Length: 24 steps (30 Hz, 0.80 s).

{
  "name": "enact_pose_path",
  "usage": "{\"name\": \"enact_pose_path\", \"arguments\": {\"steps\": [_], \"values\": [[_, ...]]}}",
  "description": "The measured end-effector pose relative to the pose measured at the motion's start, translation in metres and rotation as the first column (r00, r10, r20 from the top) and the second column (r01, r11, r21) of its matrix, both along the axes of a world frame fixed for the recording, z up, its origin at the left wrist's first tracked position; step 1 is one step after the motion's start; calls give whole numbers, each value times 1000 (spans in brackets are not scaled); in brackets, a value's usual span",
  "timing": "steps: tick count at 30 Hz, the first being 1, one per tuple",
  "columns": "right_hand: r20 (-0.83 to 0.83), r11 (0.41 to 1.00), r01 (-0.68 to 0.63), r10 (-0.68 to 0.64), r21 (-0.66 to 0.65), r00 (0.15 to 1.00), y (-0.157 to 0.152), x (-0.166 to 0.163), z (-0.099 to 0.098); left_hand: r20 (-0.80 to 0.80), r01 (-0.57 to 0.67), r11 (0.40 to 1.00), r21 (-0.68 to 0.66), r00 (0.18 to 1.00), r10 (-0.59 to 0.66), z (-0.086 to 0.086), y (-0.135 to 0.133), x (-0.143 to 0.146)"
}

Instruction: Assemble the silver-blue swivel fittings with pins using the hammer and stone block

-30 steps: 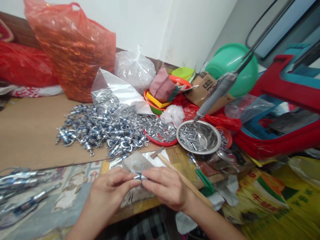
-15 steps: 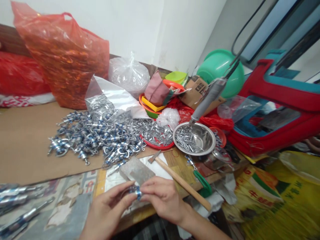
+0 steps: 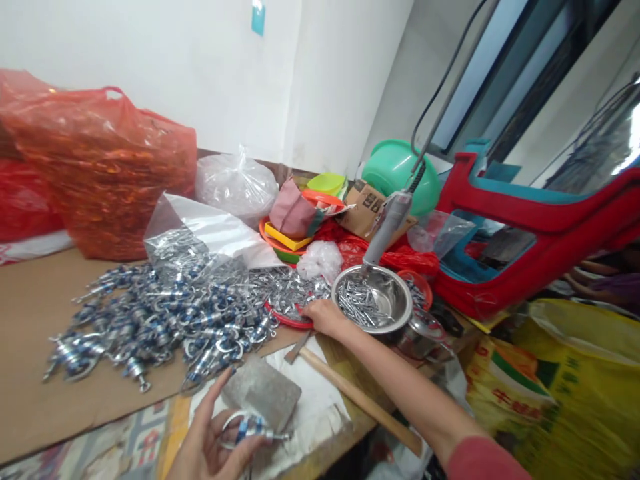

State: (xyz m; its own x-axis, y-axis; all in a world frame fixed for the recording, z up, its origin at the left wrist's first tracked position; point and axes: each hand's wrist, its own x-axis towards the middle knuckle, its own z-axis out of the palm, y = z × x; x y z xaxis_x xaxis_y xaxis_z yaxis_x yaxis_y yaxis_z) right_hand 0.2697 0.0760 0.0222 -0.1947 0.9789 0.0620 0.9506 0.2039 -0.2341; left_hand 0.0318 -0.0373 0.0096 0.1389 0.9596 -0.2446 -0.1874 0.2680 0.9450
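Note:
My left hand [image 3: 210,443] is at the bottom edge, fingers curled round a small silver and blue metal clasp [image 3: 250,428], in front of a grey stone block [image 3: 263,393]. My right hand [image 3: 323,315] reaches forward to the red tray of small silver parts [image 3: 290,293], its fingers bent down onto the parts at the tray's near rim. What those fingers hold, if anything, is hidden. A steel bowl of screws [image 3: 373,300] stands just right of that hand. A hammer with a wooden handle [image 3: 357,399] lies under my right forearm.
A big heap of silver and blue clasps [image 3: 150,320] covers the brown cardboard at left. Behind stand an orange plastic bag [image 3: 100,167], clear bags, coloured bowls, a green basin [image 3: 400,170] and a hanging electric screwdriver [image 3: 387,223]. Red furniture and yellow sacks fill the right.
My right hand left the clasp and went forward to the red tray. My left hand keeps the clasp alone. The view has tilted up and to the right.

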Motion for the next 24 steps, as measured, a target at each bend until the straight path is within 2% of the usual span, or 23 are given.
{"name": "enact_pose_path", "arguments": {"steps": [4, 8, 11, 13, 14, 15, 18, 20, 24], "values": [[32, 998, -51, 53, -40, 998, 19, 6, -9, 7, 13, 999, -31, 1000, -13, 0, 0, -1], [-56, 999, -15, 16, 29, 998, 19, 6, -9, 57, -10, 997, -80, 998, 15, -4, 6, -5], [-167, 995, 38, -23, 88, 986, -5, -10, -8, 106, -14, 996, -87, 994, 23, -7, 11, -9], [-243, 997, 2, 18, 80, 970, -34, -29, -8, 119, -7, 997, -79, 993, 17, -9, 13, -10], [-286, 996, -33, 54, 79, 957, -49, -39, -7, 118, -4, 997, -74, 993, 12, -9, 13, -11], [-358, 985, -141, 169, 101, 918, -65, -49, -6, 117, -1, 998, -67, 993, 9, -9, 13, -11], [-317, 929, -307, 361, 208, 877, -97, -70, 2, 109, -12, 998, -56, 994, 18, -10, 12, -10], [-289, 921, -319, 375, 223, 881, -104, -77, 6, 100, -10, 998, -57, 995, 16, -10, 12, -10], [-391, 925, -287, 368, 251, 844, -103, -80, 4, 96, 18, 998, -63, 995, -12, -12, 11, -10]]}}
